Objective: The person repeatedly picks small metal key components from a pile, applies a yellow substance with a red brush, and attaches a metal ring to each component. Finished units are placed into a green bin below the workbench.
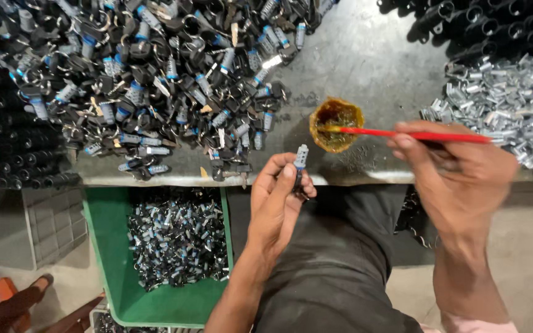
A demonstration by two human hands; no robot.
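Metal and black plastic made up the small lock cylinder (300, 165), pinched upright in the left hand (277, 203) at the bench edge (155, 179); it looked light, rigid and possibly slippery, best gripped by its dark lower body. The right hand (458, 179) was closed on a red brush (411, 134) whose tip reached into the small grease pot (335, 124), with a heap of similar parts (155, 80) beyond and a green bin (155, 302) below.

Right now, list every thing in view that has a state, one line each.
left hand: closed on a small lock cylinder, held upright.
lock cylinder: off the bench, in the fingers.
right hand: pinching a red brush.
red brush: level, tip in the cup.
small cup: open, holding brownish grease.
green bin: partly filled with parts.
bench pile of keyed parts: loose, heaped.
silver parts: heaped.
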